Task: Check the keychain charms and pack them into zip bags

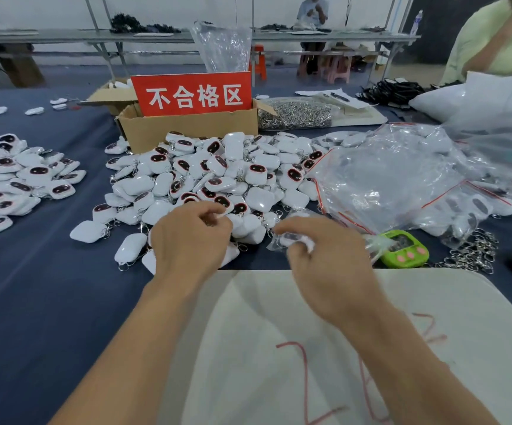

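Packing workshop: long worktables [64, 36], reject carton [187, 130], charm heaps [211, 176].

Dead centre, the main pile of charms [205, 176] sits on the table [34, 286], and behind it stands the cardboard box [187, 130] with a sign [192, 93] propped in it. At the left edge, a second pile [12, 179], well apart from the first. Right of centre, the heap of zip bags [386, 176] touches the main pile; behind it, a bag of key rings [294, 115] beside the box. Your left hand [187, 243] pinches a charm [219, 215] at the pile's near edge; your right hand [325, 259], just beside, holds a bagged charm [291, 239]. The timer [408, 250] lies right of that hand, loose key rings [472, 253] further right. Bottom of frame, a cloth [432, 332] under your forearms.
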`<act>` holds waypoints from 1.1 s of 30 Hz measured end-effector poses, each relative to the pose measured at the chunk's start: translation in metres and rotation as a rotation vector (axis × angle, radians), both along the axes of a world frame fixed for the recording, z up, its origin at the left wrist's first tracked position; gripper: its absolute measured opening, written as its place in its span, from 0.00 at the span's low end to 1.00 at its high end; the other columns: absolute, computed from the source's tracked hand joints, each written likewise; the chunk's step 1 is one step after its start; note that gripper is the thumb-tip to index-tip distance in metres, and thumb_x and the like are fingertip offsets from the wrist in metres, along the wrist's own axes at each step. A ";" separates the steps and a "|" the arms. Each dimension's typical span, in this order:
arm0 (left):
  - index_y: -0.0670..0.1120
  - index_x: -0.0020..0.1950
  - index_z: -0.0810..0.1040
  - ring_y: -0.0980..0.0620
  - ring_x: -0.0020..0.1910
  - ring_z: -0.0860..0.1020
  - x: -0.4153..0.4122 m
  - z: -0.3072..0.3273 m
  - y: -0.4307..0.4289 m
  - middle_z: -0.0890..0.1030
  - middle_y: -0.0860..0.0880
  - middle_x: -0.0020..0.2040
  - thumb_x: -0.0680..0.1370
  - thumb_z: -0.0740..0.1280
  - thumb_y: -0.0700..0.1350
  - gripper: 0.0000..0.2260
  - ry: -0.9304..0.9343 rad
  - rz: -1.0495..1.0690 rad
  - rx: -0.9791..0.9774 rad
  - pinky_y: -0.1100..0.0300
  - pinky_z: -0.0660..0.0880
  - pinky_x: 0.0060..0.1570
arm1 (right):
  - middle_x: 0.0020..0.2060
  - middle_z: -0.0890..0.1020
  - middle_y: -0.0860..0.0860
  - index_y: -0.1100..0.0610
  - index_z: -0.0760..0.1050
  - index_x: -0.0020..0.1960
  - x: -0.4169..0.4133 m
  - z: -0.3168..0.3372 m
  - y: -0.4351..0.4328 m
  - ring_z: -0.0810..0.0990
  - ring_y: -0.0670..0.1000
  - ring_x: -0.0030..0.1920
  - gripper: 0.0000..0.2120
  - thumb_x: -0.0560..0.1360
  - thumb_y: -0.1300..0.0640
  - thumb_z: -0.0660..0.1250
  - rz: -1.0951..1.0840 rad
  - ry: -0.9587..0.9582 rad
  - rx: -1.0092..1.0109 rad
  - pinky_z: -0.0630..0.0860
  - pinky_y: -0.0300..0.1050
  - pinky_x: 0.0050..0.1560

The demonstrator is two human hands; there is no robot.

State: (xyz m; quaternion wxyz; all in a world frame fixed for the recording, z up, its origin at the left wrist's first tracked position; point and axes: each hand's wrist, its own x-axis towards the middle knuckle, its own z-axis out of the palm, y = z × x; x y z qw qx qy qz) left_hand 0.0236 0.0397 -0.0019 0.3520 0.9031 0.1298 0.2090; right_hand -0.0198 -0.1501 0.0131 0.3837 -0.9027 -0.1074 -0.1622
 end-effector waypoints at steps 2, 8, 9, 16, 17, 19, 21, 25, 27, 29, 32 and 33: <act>0.57 0.56 0.86 0.55 0.57 0.77 -0.001 -0.002 -0.005 0.84 0.60 0.55 0.71 0.70 0.47 0.14 -0.027 -0.157 0.014 0.60 0.69 0.56 | 0.57 0.82 0.46 0.50 0.80 0.60 0.001 -0.009 0.008 0.76 0.50 0.60 0.16 0.75 0.62 0.63 0.069 0.074 -0.211 0.67 0.41 0.58; 0.52 0.63 0.83 0.50 0.62 0.75 0.001 -0.017 -0.004 0.80 0.55 0.61 0.72 0.68 0.37 0.21 -0.032 -0.273 0.159 0.59 0.70 0.58 | 0.66 0.74 0.49 0.55 0.68 0.64 0.011 -0.020 0.004 0.68 0.52 0.69 0.16 0.79 0.51 0.63 -0.007 0.193 -0.472 0.61 0.47 0.70; 0.52 0.63 0.83 0.51 0.61 0.75 0.000 -0.018 -0.004 0.81 0.55 0.61 0.73 0.67 0.35 0.21 -0.047 -0.263 0.146 0.60 0.69 0.58 | 0.68 0.74 0.49 0.55 0.68 0.68 0.011 -0.021 0.004 0.67 0.52 0.70 0.20 0.79 0.50 0.63 -0.015 0.189 -0.487 0.61 0.48 0.73; 0.58 0.62 0.84 0.66 0.49 0.81 -0.007 -0.002 -0.006 0.85 0.64 0.51 0.73 0.73 0.39 0.20 -0.149 -0.166 -0.251 0.78 0.71 0.49 | 0.51 0.83 0.38 0.36 0.74 0.63 -0.002 -0.008 0.018 0.76 0.41 0.52 0.21 0.73 0.53 0.65 0.010 -0.041 0.054 0.66 0.22 0.53; 0.57 0.58 0.85 0.66 0.46 0.82 -0.010 0.002 -0.007 0.86 0.63 0.47 0.71 0.75 0.38 0.19 -0.164 -0.212 -0.352 0.76 0.74 0.47 | 0.47 0.82 0.37 0.32 0.71 0.63 -0.004 -0.009 0.021 0.78 0.41 0.47 0.22 0.73 0.52 0.63 0.023 -0.012 0.110 0.69 0.24 0.47; 0.57 0.49 0.87 0.63 0.41 0.84 -0.017 0.006 -0.006 0.87 0.60 0.42 0.68 0.77 0.37 0.16 -0.179 -0.325 -0.494 0.73 0.77 0.42 | 0.48 0.80 0.31 0.29 0.67 0.67 -0.008 -0.010 0.028 0.82 0.39 0.45 0.26 0.74 0.53 0.63 0.072 0.064 0.208 0.72 0.26 0.44; 0.61 0.44 0.87 0.61 0.40 0.84 -0.024 0.006 -0.005 0.87 0.59 0.42 0.69 0.78 0.40 0.14 -0.159 -0.427 -0.508 0.70 0.78 0.41 | 0.47 0.79 0.27 0.30 0.67 0.70 -0.008 -0.012 0.029 0.82 0.37 0.51 0.30 0.77 0.58 0.65 0.110 0.112 0.224 0.73 0.26 0.49; 0.56 0.47 0.89 0.55 0.45 0.85 -0.031 0.001 0.003 0.88 0.52 0.46 0.68 0.75 0.36 0.16 -0.069 -0.642 -0.574 0.63 0.79 0.46 | 0.44 0.84 0.37 0.41 0.77 0.67 -0.007 -0.015 0.027 0.83 0.40 0.45 0.23 0.76 0.61 0.71 0.106 0.152 0.231 0.75 0.28 0.45; 0.55 0.51 0.89 0.53 0.48 0.85 -0.032 0.002 0.004 0.88 0.49 0.50 0.67 0.73 0.32 0.21 -0.016 -0.725 -0.664 0.58 0.82 0.49 | 0.36 0.86 0.45 0.41 0.79 0.61 -0.007 -0.014 0.027 0.83 0.46 0.34 0.19 0.77 0.62 0.71 0.124 0.207 0.312 0.78 0.36 0.37; 0.54 0.53 0.88 0.52 0.50 0.85 -0.030 0.003 0.005 0.88 0.47 0.52 0.66 0.73 0.31 0.22 -0.018 -0.711 -0.775 0.56 0.83 0.50 | 0.32 0.85 0.52 0.46 0.81 0.56 -0.007 -0.012 0.029 0.82 0.51 0.31 0.15 0.77 0.65 0.69 0.152 0.300 0.525 0.78 0.40 0.33; 0.52 0.51 0.89 0.53 0.48 0.86 -0.030 0.005 0.004 0.88 0.47 0.50 0.66 0.75 0.34 0.18 -0.010 -0.670 -0.900 0.62 0.81 0.47 | 0.34 0.85 0.55 0.49 0.84 0.49 -0.006 -0.009 0.030 0.84 0.53 0.32 0.14 0.78 0.67 0.67 0.215 0.417 0.786 0.81 0.42 0.35; 0.52 0.49 0.89 0.54 0.45 0.85 -0.030 0.006 0.003 0.88 0.47 0.48 0.67 0.75 0.33 0.17 0.001 -0.674 -0.890 0.64 0.80 0.45 | 0.35 0.85 0.55 0.51 0.84 0.48 -0.005 -0.009 0.030 0.84 0.54 0.33 0.13 0.79 0.67 0.67 0.229 0.453 0.828 0.81 0.43 0.35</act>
